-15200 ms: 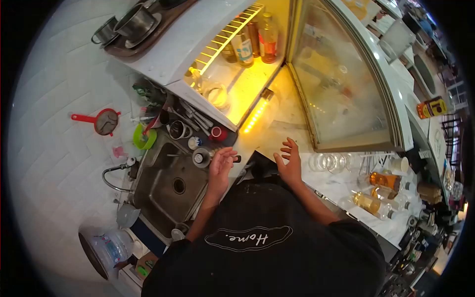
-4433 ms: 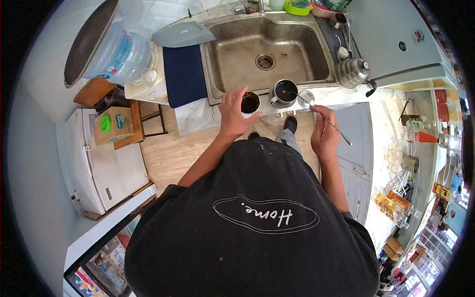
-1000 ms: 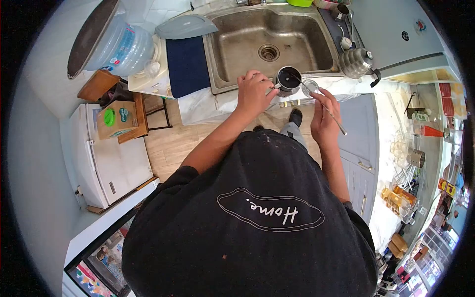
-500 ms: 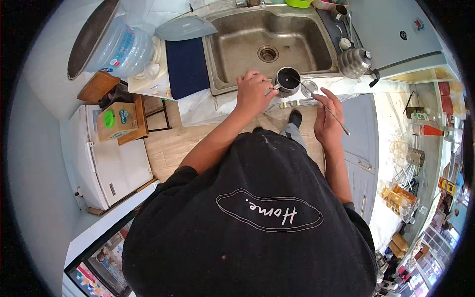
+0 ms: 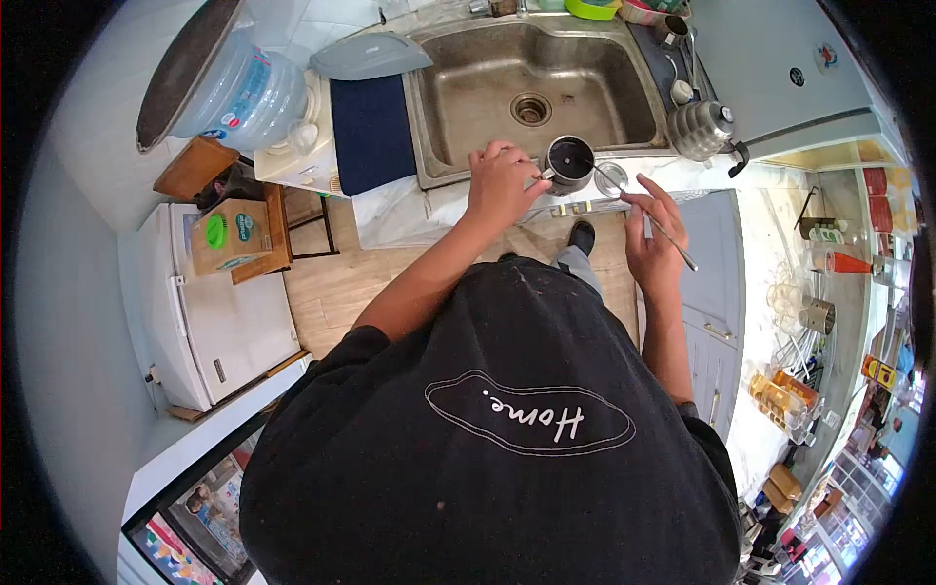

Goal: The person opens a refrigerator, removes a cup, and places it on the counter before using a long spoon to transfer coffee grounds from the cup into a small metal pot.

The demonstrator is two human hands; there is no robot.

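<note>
A metal cup [image 5: 570, 164] of dark liquid stands at the counter's front edge, just below the sink. My left hand [image 5: 502, 185] is closed on its handle, thumb and fingers pinching from the left side. Between the thumb and fingers of my right hand [image 5: 655, 237] is a long, thin metal spoon [image 5: 673, 240]. It slants from lower right to upper left, its far end at the cup's right rim. A small clear glass [image 5: 611, 179] stands right beside the cup, and the spoon passes over it in this view.
Behind the cup lies a steel sink [image 5: 634, 88] with a central drain. A gooseneck kettle [image 5: 700, 129] stands to its right. On the left are a dark blue cloth [image 5: 370, 132], a grey lid-like piece [image 5: 370, 56] and a large water bottle [image 5: 258, 93].
My right hand has shifted slightly right and down, drawing the spoon's far end from over the dark liquid to the cup's right rim. My left hand keeps its hold on the handle.
</note>
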